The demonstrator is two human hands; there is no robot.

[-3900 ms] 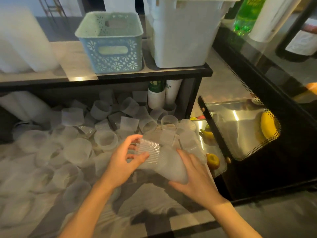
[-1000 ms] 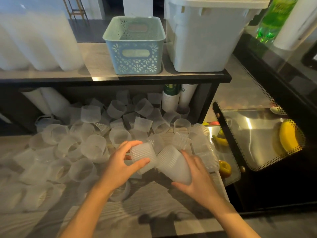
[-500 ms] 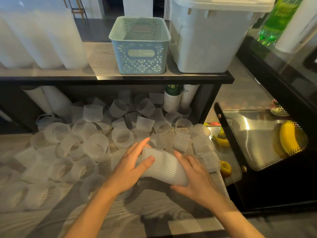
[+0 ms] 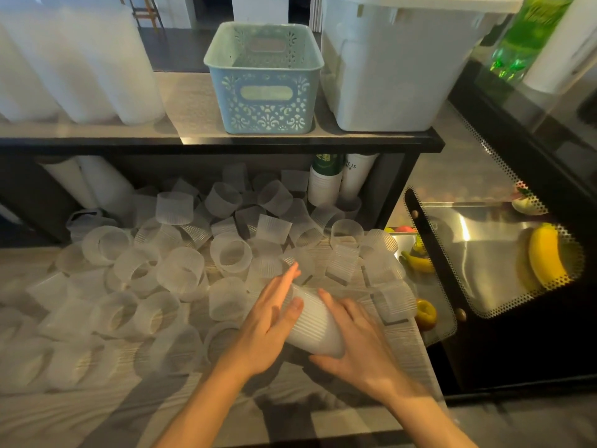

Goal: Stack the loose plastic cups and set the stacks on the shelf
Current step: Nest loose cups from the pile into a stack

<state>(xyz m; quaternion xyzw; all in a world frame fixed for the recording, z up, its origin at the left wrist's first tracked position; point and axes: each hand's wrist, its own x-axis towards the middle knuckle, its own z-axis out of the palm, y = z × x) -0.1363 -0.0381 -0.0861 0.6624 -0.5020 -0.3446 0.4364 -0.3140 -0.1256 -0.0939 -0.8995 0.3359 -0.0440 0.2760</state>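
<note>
A short stack of ribbed translucent plastic cups [image 4: 315, 324] lies on its side just above the wooden table, between my hands. My right hand [image 4: 353, 339] grips its closed end from the right. The straight fingers of my left hand [image 4: 269, 321] press flat against the stack's open end. Several loose cups [image 4: 181, 270] are scattered over the table [image 4: 181, 412] and under the shelf. On the upper shelf [image 4: 184, 101], long white cup stacks [image 4: 77, 59] lie at the left.
A pale blue lattice basket [image 4: 263, 79] and a white lidded bin [image 4: 387, 66] stand on the shelf. At the right a dark display cabinet [image 4: 504, 350] holds a banana [image 4: 546, 253] and other fruit. A green bottle [image 4: 529, 27] stands at the far right.
My left hand brought a loose cup to the stack and pushed it on; its fingers have now straightened against the open end. The view shifted slightly down.
</note>
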